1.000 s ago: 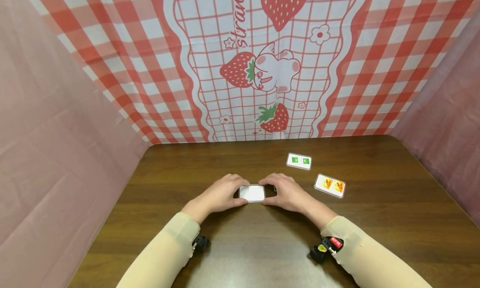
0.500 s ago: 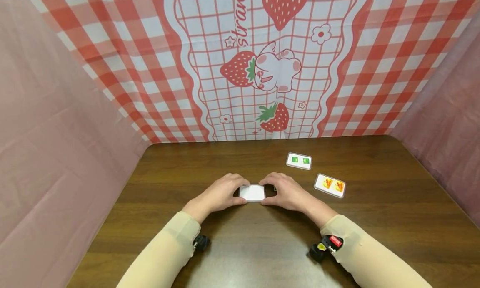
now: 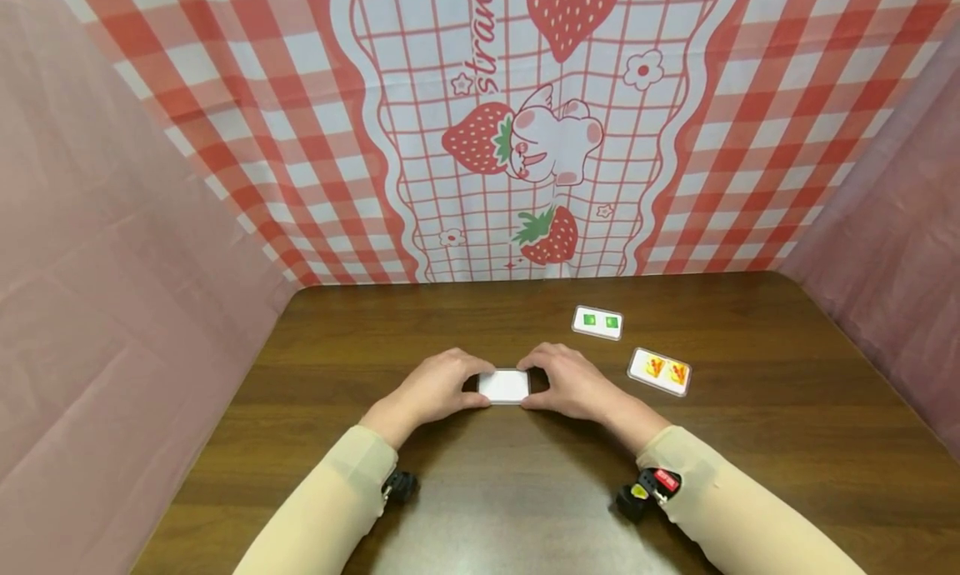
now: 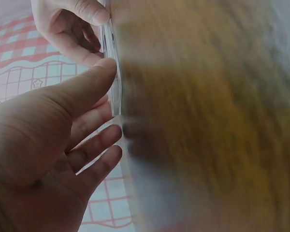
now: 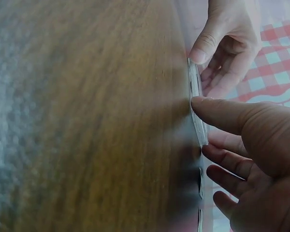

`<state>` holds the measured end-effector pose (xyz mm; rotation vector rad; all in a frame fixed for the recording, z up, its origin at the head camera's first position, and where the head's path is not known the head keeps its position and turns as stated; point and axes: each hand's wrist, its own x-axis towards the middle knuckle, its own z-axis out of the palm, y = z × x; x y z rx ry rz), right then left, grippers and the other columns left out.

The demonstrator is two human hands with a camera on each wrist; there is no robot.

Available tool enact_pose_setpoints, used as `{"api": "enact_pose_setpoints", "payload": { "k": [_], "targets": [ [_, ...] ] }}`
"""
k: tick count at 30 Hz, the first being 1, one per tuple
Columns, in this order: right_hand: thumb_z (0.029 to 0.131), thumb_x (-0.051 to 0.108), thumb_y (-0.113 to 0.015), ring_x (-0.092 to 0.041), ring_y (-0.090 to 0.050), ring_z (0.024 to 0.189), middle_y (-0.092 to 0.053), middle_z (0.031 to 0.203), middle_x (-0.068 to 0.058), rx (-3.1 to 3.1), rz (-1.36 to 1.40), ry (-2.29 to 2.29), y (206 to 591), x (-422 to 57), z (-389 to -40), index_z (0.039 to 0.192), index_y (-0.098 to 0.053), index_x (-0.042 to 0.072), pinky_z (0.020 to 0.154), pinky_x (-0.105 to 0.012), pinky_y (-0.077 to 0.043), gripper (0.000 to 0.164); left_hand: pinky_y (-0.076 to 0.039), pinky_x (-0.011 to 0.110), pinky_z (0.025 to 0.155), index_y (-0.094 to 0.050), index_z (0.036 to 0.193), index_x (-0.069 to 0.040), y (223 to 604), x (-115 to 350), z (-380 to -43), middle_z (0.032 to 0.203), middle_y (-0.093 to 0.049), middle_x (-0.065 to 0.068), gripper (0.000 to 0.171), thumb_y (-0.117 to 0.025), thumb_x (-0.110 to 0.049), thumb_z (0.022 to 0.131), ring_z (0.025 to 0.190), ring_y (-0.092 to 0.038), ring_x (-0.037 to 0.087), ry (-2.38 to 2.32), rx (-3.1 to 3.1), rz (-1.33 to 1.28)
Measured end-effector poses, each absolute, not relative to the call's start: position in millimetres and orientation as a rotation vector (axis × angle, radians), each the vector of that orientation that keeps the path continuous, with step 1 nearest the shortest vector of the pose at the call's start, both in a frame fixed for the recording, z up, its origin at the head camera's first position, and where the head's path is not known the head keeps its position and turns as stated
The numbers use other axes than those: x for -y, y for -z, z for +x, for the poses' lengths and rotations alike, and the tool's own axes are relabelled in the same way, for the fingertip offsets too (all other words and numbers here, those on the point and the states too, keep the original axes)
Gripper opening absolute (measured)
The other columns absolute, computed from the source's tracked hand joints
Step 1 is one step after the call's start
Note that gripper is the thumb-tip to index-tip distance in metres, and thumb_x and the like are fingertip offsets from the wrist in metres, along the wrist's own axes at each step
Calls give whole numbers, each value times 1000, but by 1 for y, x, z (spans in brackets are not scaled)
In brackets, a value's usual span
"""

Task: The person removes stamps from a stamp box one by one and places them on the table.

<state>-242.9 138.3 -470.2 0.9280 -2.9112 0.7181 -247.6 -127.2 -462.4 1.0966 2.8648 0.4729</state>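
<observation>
- Between the bench's [image 3: 465, 508] side edges: one white-topped card stack [image 3: 504, 387], long axis parallel to the far edge.
- Left hand [image 3: 435, 385], right hand [image 3: 573, 382]: thumb and fingers pinch its opposite ends.
- Toward the far right corner: one green-square card [image 3: 597, 322], one yellow-picture card [image 3: 660, 371].

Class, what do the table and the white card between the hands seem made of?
Table: probably wood or wood-look laminate, satin; brown grain and soft sheen show.
White card: perhaps clear, glossy plastic around a white face; its edges look see-through.
</observation>
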Motion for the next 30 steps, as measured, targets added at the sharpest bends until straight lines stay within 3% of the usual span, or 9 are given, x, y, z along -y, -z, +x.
{"api": "enact_pose_setpoints", "payload": {
  "k": [6, 30],
  "targets": [
    [89, 30, -94, -39, -65, 123, -73, 128, -14, 2922, 915, -710, 469, -136, -246, 126, -77, 5, 108, -59, -50, 48, -54, 48, 108, -74, 139, -11, 461, 126, -245, 148, -67, 7, 48, -86, -33, 99, 136, -61, 29, -468, -2896, 1074],
    [90, 29, -93, -39, -64, 125, -71, 132, -17, 2953, 892, -657, 467, -127, -270, 130, -77, 4, 108, -55, -51, 50, -52, 52, 110, -72, 141, -7, 463, 129, -262, 144, -69, 11, 47, -84, -28, 102, 131, -65, 33, -488, -2926, 1015]
  ]
}}
